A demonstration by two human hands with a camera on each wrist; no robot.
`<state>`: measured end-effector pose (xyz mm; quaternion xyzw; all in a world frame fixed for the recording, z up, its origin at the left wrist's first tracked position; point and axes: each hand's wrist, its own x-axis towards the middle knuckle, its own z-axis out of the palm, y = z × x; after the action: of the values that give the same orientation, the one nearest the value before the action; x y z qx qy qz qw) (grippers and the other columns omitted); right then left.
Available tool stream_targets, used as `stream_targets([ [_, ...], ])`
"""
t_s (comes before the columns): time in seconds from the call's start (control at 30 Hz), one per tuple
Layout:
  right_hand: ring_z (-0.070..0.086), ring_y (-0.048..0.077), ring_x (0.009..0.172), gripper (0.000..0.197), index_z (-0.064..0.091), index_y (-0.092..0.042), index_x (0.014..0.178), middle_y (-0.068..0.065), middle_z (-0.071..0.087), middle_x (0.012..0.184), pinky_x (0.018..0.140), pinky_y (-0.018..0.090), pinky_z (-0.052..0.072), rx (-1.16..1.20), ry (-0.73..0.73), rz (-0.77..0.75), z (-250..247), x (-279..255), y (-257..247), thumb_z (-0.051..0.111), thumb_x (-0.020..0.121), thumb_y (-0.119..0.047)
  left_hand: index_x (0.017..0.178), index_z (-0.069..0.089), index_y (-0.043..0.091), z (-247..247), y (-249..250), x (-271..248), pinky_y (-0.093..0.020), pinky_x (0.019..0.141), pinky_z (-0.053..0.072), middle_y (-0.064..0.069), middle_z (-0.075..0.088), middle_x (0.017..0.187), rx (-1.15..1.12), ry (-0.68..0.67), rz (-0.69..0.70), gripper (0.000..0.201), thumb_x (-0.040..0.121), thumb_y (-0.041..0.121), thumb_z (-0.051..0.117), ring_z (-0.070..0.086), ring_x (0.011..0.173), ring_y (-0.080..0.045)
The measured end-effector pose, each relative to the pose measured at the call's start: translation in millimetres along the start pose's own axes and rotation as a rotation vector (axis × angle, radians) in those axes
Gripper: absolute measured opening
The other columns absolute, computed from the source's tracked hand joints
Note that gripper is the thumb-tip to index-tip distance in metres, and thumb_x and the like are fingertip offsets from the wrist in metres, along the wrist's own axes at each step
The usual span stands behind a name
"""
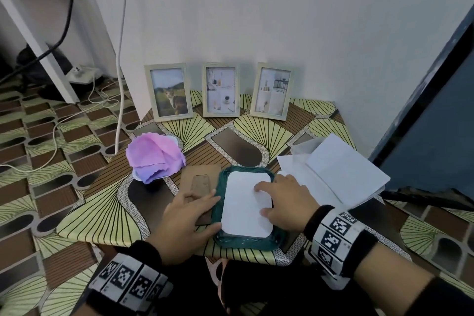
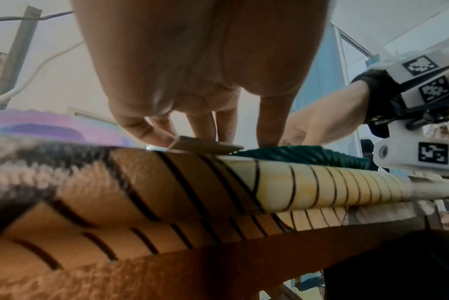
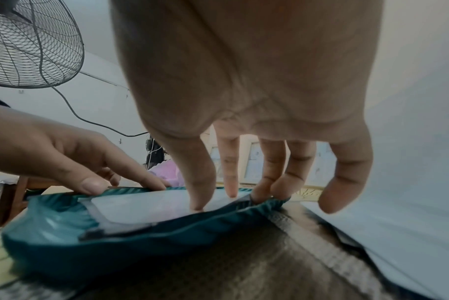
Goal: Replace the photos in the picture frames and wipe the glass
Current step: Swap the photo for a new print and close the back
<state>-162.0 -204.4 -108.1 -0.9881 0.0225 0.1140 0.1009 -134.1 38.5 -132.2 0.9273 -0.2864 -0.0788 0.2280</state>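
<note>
A teal frame [image 1: 220, 223] lies face down near the table's front edge, with a white photo back [image 1: 246, 202] set in its opening. My right hand [image 1: 284, 200] presses on the photo with straight fingertips [image 3: 197, 205], two fingers [image 3: 272, 188] at the frame's far rim. My left hand [image 1: 187, 215] rests flat over a brown backing board [image 1: 200, 182] left of the frame, its thumb [image 3: 92, 184] and a finger on the teal edge [image 3: 64, 207]. Three pale frames [image 1: 221, 90] with photos lean on the wall.
A pink and purple cloth [image 1: 155, 158] lies heaped at the table's left. A stack of white sheets [image 1: 341, 169] sits at the right, beside a dark door edge [image 1: 423, 115]. Cables [image 1: 119, 84] trail over the floor at left. A fan [image 3: 30, 42] stands behind.
</note>
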Motion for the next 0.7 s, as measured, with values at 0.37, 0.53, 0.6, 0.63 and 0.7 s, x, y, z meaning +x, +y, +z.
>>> stream_targets([
  [0.37,0.024,0.023,0.144,0.059,0.039,-0.025,0.144,0.002,0.020,0.158,0.110,0.042,0.033,-0.026,-0.054,-0.133,5,-5,-4,0.051,0.093,-0.052,0.153,0.027,0.018,-17,-3,27,-0.028,0.114,0.026,0.002,0.025,0.155,0.088,-0.094,-0.109,0.070,0.094,0.047,0.053,0.032,0.138,-0.020],
  [0.53,0.027,0.018,0.144,0.071,0.032,-0.021,0.149,-0.002,0.018,0.161,0.110,0.039,0.034,-0.002,-0.035,-0.135,4,-7,0,0.052,0.091,-0.057,0.144,0.038,0.020,-24,-3,35,-0.034,0.107,0.039,0.001,0.035,0.152,0.188,-0.152,-0.105,0.061,0.091,0.049,0.053,0.045,0.131,-0.024],
  [0.6,0.027,0.017,0.145,0.071,0.032,-0.021,0.149,-0.004,0.018,0.162,0.110,0.038,0.034,0.002,-0.028,-0.146,5,-9,3,0.051,0.091,-0.059,0.141,0.043,0.021,-28,-5,34,-0.031,0.105,0.040,0.002,0.039,0.150,0.200,-0.160,-0.079,0.058,0.090,0.045,0.055,0.048,0.128,-0.023],
  [0.63,0.027,0.016,0.145,0.071,0.032,-0.021,0.149,-0.004,0.017,0.162,0.110,0.037,0.034,0.001,-0.026,-0.151,6,-10,5,0.050,0.092,-0.060,0.141,0.043,0.021,-30,-6,34,-0.030,0.104,0.041,0.002,0.040,0.149,0.205,-0.173,-0.070,0.057,0.089,0.041,0.056,0.049,0.126,-0.022],
  [0.7,0.026,0.015,0.145,0.072,0.031,-0.022,0.149,-0.005,0.015,0.163,0.110,0.037,0.034,-0.005,-0.028,-0.154,7,-10,8,0.047,0.092,-0.061,0.139,0.042,0.022,-31,-7,34,-0.031,0.101,0.043,0.002,0.039,0.147,0.214,-0.198,-0.076,0.057,0.086,0.036,0.056,0.051,0.121,-0.022],
])
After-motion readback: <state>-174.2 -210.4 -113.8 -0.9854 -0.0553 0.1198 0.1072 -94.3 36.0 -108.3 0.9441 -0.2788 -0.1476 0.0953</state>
